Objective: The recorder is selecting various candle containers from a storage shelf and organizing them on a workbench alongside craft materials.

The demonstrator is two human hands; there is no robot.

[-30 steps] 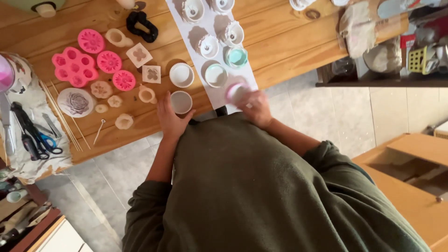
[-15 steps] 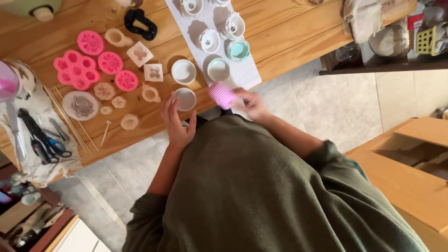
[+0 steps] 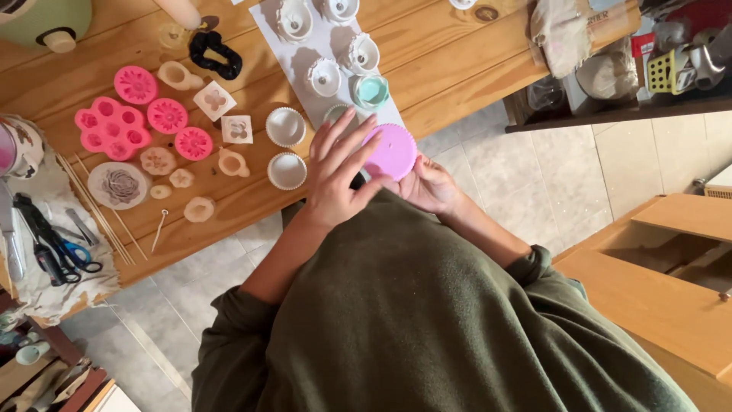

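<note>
A round pink fluted mould point(image 3: 398, 149) is held just over the table's near edge, its flat base turned up towards me. My right hand point(image 3: 431, 186) grips it from below and the right. My left hand point(image 3: 334, 177) lies against its left side, fingers spread along the rim. Two white fluted cups point(image 3: 285, 127) point(image 3: 287, 171) stand on the wooden table point(image 3: 457, 53) just left of my left hand.
A white paper strip point(image 3: 267, 23) carries several small white cups and a teal one point(image 3: 373, 90). Pink silicone moulds point(image 3: 107, 130), plaster casts, wooden skewers point(image 3: 99, 221), scissors point(image 3: 72, 255) and a black scrunchie point(image 3: 215, 53) lie to the left. Right: cluttered shelf point(image 3: 610, 76), wooden cabinet point(image 3: 671, 290).
My left hand left the lower white cup and came onto the pink mould. The mould rose off the table edge and turned base up.
</note>
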